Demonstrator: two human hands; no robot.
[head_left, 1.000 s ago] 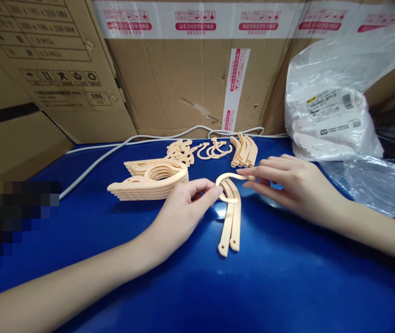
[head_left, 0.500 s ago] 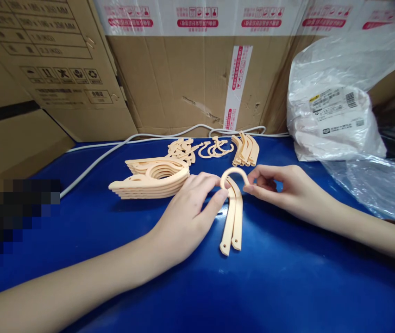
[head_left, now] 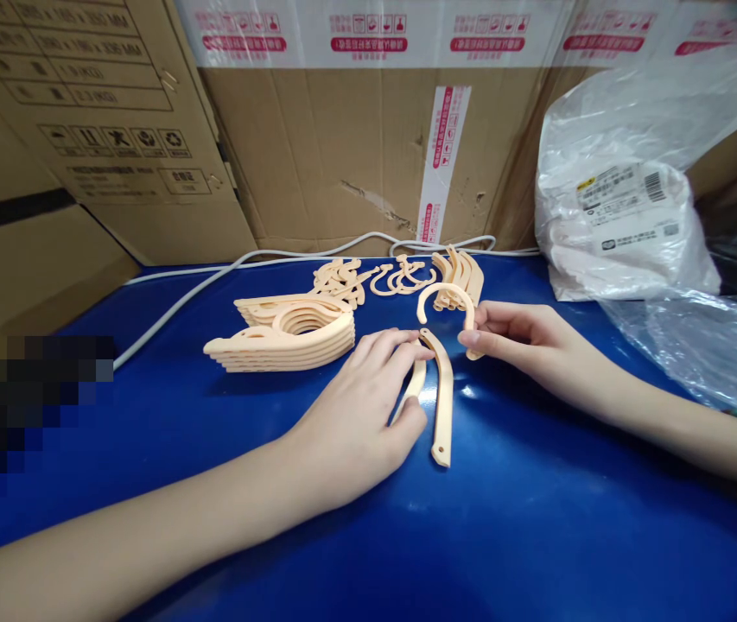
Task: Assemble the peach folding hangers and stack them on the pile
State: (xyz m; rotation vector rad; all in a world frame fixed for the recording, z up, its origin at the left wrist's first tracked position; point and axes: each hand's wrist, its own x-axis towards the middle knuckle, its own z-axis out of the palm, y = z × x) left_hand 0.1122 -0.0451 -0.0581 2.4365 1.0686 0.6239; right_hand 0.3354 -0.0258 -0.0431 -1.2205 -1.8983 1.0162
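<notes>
One cream plastic hook with a wide curve is in the air just above the worktop, gripped near its straight end between the thumb and fingers of the right hand. Below it lie two cream flat, gently bent plastic strips. The right strip rests on the worktop with a small hole showing at its near end; the left strip passes under the left hand. That hand's fingers are bent over the strip with the thumb set apart, and I cannot tell whether they grip it.

To the left sits one stack of folded cream plastic hangers, at least five layers deep. Behind are one heap of small cream hook pieces, a looser cluster of curved hooks and one bundle of bent cream strips, all overlapping too much for a sure count.

A white cable crosses the glossy blue worktop before a brown cardboard box. One white plastic bag with a printed label stands at the right
</notes>
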